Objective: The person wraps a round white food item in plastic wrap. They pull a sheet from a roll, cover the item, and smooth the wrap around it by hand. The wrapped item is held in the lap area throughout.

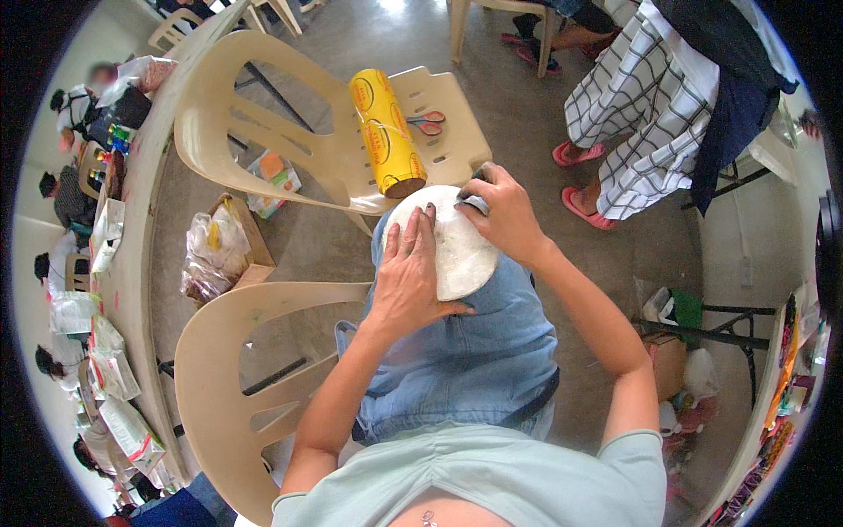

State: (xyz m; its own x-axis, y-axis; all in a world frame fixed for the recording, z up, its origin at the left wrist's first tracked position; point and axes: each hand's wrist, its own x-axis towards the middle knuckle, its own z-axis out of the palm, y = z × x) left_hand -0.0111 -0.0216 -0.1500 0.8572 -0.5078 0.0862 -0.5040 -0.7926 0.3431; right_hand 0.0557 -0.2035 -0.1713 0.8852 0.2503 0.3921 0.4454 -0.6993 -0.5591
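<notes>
A round white disc (464, 263) rests on my lap, over blue denim. My left hand (408, 270) lies across its left side with the fingers spread on top and the thumb at the lower rim, holding it. At the disc's upper right, my right hand (504, 207) pinches a small greyish piece (479, 205) against the surface; its material cannot be made out. Dark smudges mark fingertips of both hands. Just beyond the disc, a yellow printed roll of wrap (388, 135) and red-handled scissors (429, 123) lie on a beige plastic chair (454, 99).
A second beige chair (224, 329) stands at my left. On the floor sits a cardboard box (253, 247) with plastic bags, near a colourful packet (273, 181). A person in checked cloth (642, 118) is at the right. Long tables (141, 263) run along the left, with people beyond.
</notes>
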